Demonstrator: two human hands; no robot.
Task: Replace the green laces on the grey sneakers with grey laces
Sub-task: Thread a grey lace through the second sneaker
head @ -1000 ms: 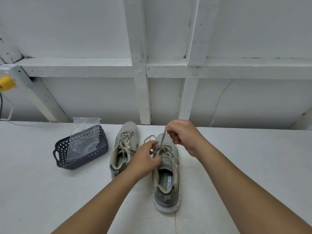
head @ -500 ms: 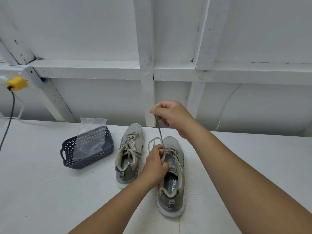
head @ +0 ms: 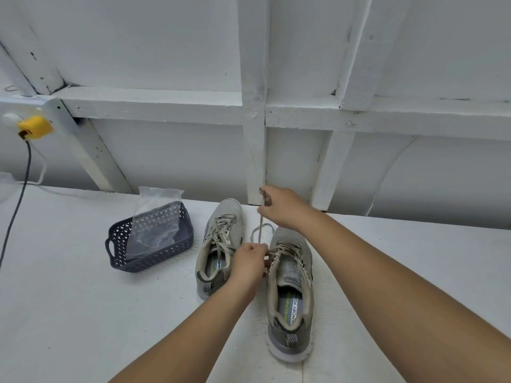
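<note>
Two grey sneakers stand side by side on the white table, toes pointing to the wall. The left sneaker (head: 221, 244) is laced and untouched. My left hand (head: 250, 259) grips the laces at the left eyelets of the right sneaker (head: 290, 294). My right hand (head: 279, 205) is raised above that shoe's toe and pinches a strand of lace (head: 260, 230), pulled up taut from the eyelets. A loose loop of the lace lies by the toe. The laces look pale greyish-green.
A dark perforated basket (head: 149, 241) with a clear plastic bag (head: 156, 217) in it stands left of the shoes. A yellow plug (head: 34, 127) with a dark cable hangs at the far left wall. White wooden framing closes off the table's back edge.
My right hand pulled the lace strand upward and away from the shoe, then came down a little. My left hand stayed on the right sneaker's eyelets. The camera view shifted.
</note>
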